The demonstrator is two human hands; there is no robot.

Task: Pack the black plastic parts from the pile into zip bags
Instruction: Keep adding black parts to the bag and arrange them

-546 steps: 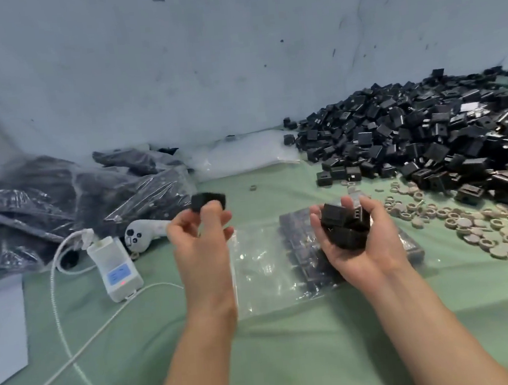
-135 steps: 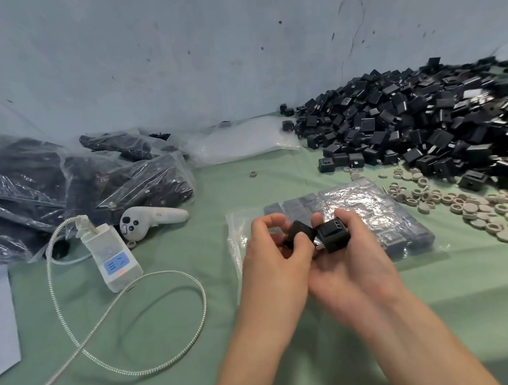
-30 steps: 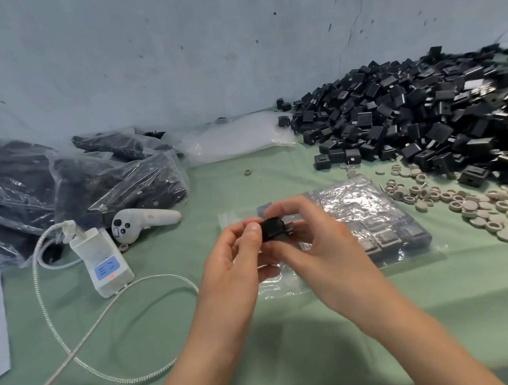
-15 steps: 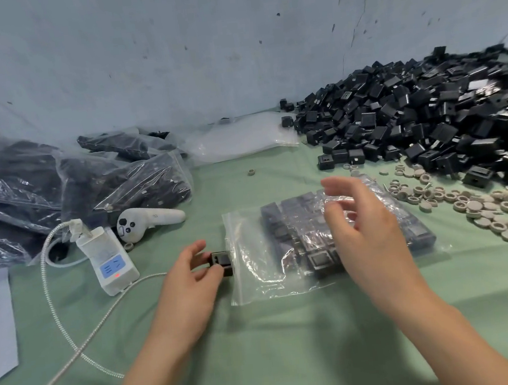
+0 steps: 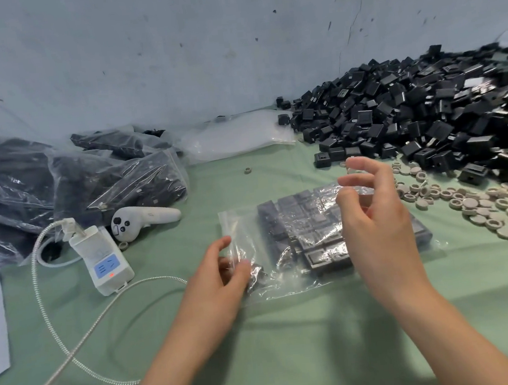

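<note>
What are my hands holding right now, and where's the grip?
Left hand pinches a black part by its outer end, just inside the zip bag mouth. Right hand holds nothing.

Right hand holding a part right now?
No, the right hand hovers empty over the zip bag, fingers loosely spread.

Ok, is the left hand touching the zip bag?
Touching. Head view: the left hand has its fingertips at the mouth of the zip bag, with clear plastic lying over them.
</note>
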